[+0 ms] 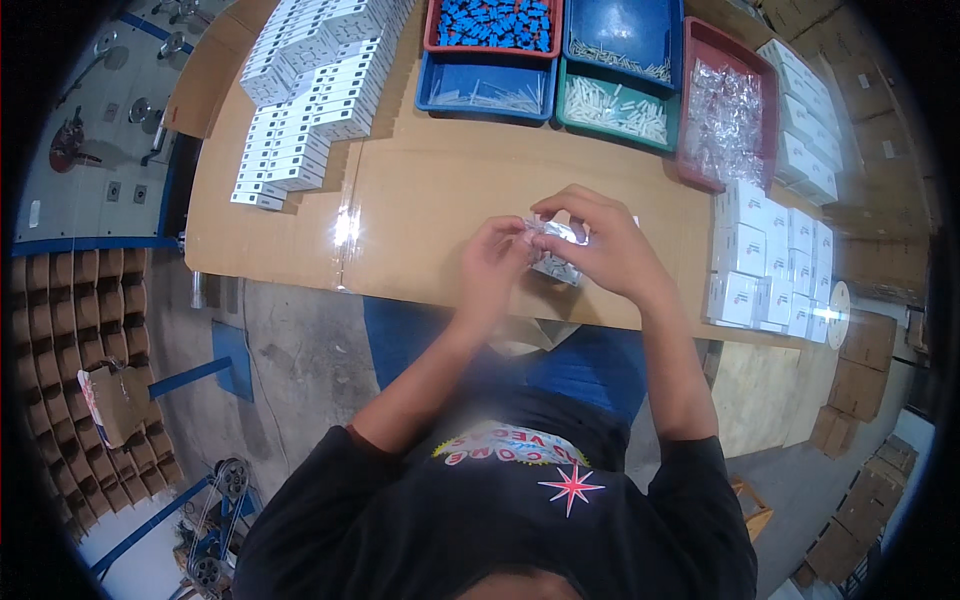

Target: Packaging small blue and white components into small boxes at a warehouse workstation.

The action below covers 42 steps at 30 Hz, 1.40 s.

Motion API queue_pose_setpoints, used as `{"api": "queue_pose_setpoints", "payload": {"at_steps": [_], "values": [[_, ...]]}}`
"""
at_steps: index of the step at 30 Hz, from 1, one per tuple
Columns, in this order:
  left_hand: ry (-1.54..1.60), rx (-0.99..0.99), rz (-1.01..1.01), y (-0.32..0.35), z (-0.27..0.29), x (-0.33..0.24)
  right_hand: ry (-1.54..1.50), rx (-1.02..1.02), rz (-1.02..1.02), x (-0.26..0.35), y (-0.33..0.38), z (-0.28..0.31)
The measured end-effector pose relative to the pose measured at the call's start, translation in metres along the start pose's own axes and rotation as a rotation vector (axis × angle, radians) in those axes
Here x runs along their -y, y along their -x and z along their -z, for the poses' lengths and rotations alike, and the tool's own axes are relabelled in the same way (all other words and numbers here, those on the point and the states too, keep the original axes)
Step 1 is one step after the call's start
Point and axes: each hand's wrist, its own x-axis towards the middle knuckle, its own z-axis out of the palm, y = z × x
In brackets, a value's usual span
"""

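Close to the table's front edge, both hands meet over a small clear plastic bag point(556, 264) that looks shiny and crinkled. My left hand point(494, 264) pinches its left end with fingertips drawn together. Arched over the bag from the right, my right hand point(612, 246) has its thumb and fingers closed on the upper side. The fingers partly cover the bag, and its contents are too small to make out. Cardboard point(430, 230) covers the tabletop under the hands.
Beyond the hands stand a red tray point(429, 32) of blue plastic pieces, two blue trays point(480, 112) point(622, 20) with thin pieces, a green tray point(600, 131) of white plugs and a dark red tray point(696, 172) of clear bags. White boxes are stacked left point(330, 95) and right point(765, 260).
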Motion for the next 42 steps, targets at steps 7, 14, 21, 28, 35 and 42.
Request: {"api": "queue_pose_setpoints", "payload": {"at_steps": [7,14,21,28,35,42], "values": [[0.02,-0.003,0.079,0.001,-0.006,-0.008,-0.034,-0.024,-0.044,-0.002,0.003,-0.002],[0.076,-0.014,0.07,0.003,-0.01,-0.009,0.059,0.071,0.03,-0.006,0.003,0.009],[0.066,-0.005,0.082,0.0,-0.005,-0.008,-0.219,0.077,-0.136,-0.014,0.004,0.012],[-0.098,0.062,-0.051,0.001,-0.009,-0.011,-0.2,0.053,-0.178,-0.015,0.012,0.012],[-0.1,0.029,-0.019,0.003,-0.013,-0.012,-0.116,-0.009,-0.123,-0.015,0.019,0.001],[-0.202,0.007,-0.086,0.004,-0.012,-0.004,-0.13,-0.047,-0.067,-0.017,0.027,-0.009]]}}
